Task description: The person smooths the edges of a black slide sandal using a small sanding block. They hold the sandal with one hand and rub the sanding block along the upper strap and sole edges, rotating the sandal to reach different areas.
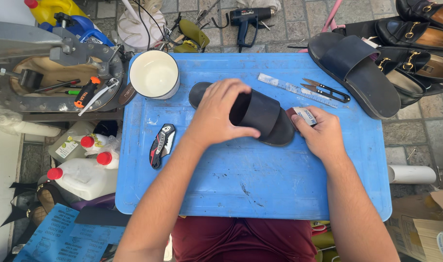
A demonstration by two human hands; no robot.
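Head view, looking down on a blue tabletop (260,194). A black slide sandal (265,116) lies near the table's middle, toe end toward the far left, heel toward the right.

The left hand (216,114) is draped over the sandal's front and strap, fingers curled down, thumb (243,132) pressed on the near side of the strap; it grips the sandal. The right hand (321,133) sits just beside the sandal's heel end, fingers closed round a small white and red tube (303,115) whose tip touches or nearly touches the sole edge; cannot tell which.

Round the sandal:
- white bowl (154,73) at the far left corner, just beside the sandal's toe
- folding utility knife (161,144) left of the left wrist, apart from the sandal
- clear ruler (292,89) and thread snips (328,90) on the far right part
- a second black sandal (357,73) overhanging the far right corner

The near half of the tabletop is bare apart from both forearms, so room is widest there. Off the left edge: a grey metal machine (56,63) and white bottles with red caps (85,170). Off the right edge: black loafers (415,43) on the paving.
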